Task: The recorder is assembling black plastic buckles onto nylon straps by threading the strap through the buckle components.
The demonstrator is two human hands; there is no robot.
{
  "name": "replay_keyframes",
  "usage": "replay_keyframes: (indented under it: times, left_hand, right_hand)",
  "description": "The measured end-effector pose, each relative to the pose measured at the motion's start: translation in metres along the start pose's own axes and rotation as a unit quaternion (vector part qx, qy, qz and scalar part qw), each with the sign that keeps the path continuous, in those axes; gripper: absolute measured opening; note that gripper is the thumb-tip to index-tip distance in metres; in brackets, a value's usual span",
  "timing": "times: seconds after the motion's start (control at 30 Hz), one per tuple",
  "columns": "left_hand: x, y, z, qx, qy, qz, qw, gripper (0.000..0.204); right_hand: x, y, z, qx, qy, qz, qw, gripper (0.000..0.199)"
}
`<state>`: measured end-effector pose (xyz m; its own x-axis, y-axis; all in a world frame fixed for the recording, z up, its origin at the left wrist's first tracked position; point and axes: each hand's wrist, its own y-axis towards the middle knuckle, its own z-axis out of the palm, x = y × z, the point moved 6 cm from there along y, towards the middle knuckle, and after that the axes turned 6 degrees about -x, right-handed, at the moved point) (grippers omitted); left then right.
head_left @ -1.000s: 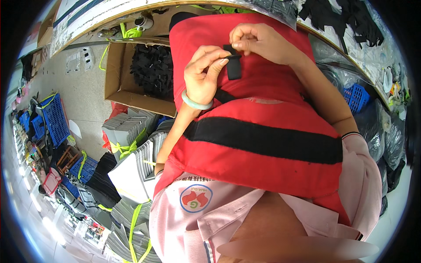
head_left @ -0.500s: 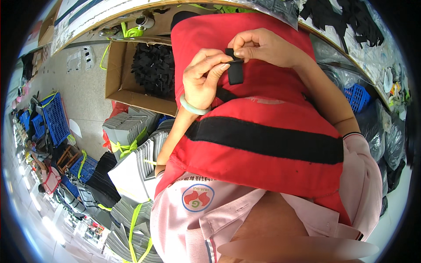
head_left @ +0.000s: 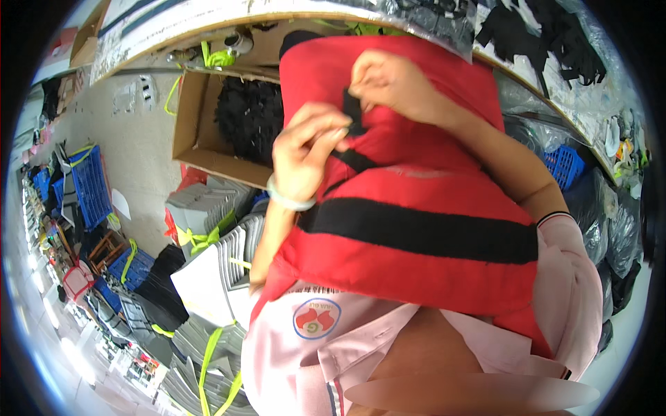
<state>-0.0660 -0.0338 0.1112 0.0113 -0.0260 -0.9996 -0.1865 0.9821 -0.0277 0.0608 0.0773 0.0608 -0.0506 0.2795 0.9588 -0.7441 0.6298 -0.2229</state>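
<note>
The small black strip (head_left: 352, 111) lay over the far part of the red apron (head_left: 444, 156), nearer its left edge than its right, in the space where the two hands met. The right hand (head_left: 394, 87), above the apron, had thumb and forefinger drawn together and seemed to pinch the strip's far end. The left hand (head_left: 303, 149), at the apron's left edge, had its fingertips brought close by the near end — motion blur hid whether they gripped it or only touched it.

Good handling, as I judged it, called for a light fingertip pinch close to each end, both hands low over the apron, the strip drawn flat and untwisted, with enough of its face left uncovered to check its edges. Cloth that limp would probably have curled under a loose hold — and black on the apron's black band (head_left: 423, 229) would have been harder to see than on its red. Left of the apron stood an open carton (head_left: 225, 164) with many black pieces (head_left: 250, 121) inside.
</note>
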Motion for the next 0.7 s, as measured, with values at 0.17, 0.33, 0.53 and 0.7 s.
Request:
replay_keyframes:
  times: [0.17,0.33,0.53,0.7]
  left_hand:
    - [0.025,-0.034,-0.102,-0.037,0.292,-0.087,0.952,0.029]
    - [0.024,0.011,-0.09,-0.095,0.247,-0.052,0.963,0.053]
    - [-0.035,0.183,0.078,0.02,0.331,0.248,0.91,0.062]
    - [0.001,0.259,0.131,-0.023,0.653,0.238,0.719,0.073]
  right_hand:
    - [-0.021,0.005,0.021,0.055,-0.185,-0.04,0.98,0.034]
    - [-0.04,0.004,0.007,0.117,-0.198,-0.011,0.973,0.022]
    - [-0.024,-0.005,0.007,0.137,-0.219,-0.003,0.966,0.019]
    - [-0.022,-0.021,-0.023,0.084,-0.225,0.001,0.971,0.02]
